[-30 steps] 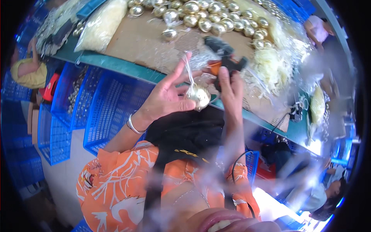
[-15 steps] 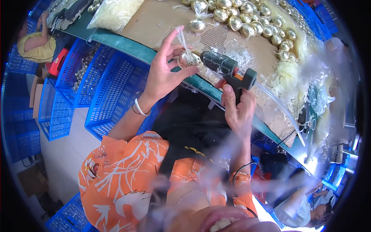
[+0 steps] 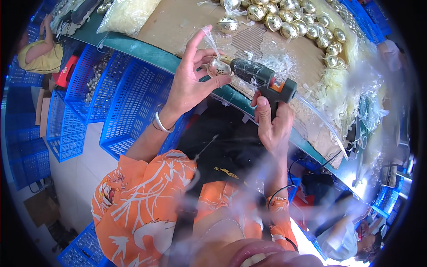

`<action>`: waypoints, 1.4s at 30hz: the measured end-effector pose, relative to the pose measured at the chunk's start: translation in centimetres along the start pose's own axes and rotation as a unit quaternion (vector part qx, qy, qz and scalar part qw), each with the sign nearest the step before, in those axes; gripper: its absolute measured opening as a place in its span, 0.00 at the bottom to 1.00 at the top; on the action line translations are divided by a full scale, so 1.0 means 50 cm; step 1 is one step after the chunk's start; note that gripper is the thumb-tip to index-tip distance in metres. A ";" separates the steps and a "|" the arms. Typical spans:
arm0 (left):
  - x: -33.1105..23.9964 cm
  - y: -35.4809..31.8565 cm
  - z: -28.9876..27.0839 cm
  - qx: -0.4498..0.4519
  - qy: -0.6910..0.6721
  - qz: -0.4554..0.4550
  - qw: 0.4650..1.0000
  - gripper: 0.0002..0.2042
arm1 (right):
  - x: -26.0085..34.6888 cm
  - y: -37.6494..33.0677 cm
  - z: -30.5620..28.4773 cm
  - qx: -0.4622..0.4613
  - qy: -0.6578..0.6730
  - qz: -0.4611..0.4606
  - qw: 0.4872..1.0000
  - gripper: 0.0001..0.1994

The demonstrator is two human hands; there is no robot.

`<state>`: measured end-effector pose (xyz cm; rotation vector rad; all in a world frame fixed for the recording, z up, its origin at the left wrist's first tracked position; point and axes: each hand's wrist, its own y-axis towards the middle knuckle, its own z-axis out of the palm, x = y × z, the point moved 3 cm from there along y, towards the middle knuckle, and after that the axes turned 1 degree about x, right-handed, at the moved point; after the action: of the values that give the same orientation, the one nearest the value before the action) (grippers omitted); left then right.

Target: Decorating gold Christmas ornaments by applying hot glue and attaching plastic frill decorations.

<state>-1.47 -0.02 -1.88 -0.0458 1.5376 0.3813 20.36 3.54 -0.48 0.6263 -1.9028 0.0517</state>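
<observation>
Head view — your left hand point(image 3: 192, 76), pinching one gold ball point(image 3: 219, 68); your right hand point(image 3: 276, 123), gripping a glue gun point(image 3: 251, 71) — nozzle end at ball's side.

Bright centre; white glare lower right; hazy smears; dark fisheye rim

Qty: 2 own hands point(image 3: 195, 83) point(image 3: 276, 123), 1 glue gun point(image 3: 262, 76), 1 held orn. point(image 3: 218, 68), 1 brclt. point(image 3: 158, 120)
</observation>
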 end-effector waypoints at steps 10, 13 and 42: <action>0.001 0.007 0.010 0.019 -0.008 0.001 1.000 0.53 | -0.029 -0.004 -0.006 -0.025 0.037 0.047 0.998 0.22; 0.000 0.006 0.011 0.025 -0.010 0.000 1.000 0.53 | -0.032 -0.003 -0.002 -0.032 0.038 0.039 0.998 0.23; -0.024 -0.043 0.048 0.021 -0.023 0.026 0.999 0.52 | -0.223 0.083 -0.250 -0.132 -0.388 0.069 0.910 0.04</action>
<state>1.44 -1.68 -1.04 0.0356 1.5037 0.3887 32.29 15.51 -3.96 0.3389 -2.6592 -0.4182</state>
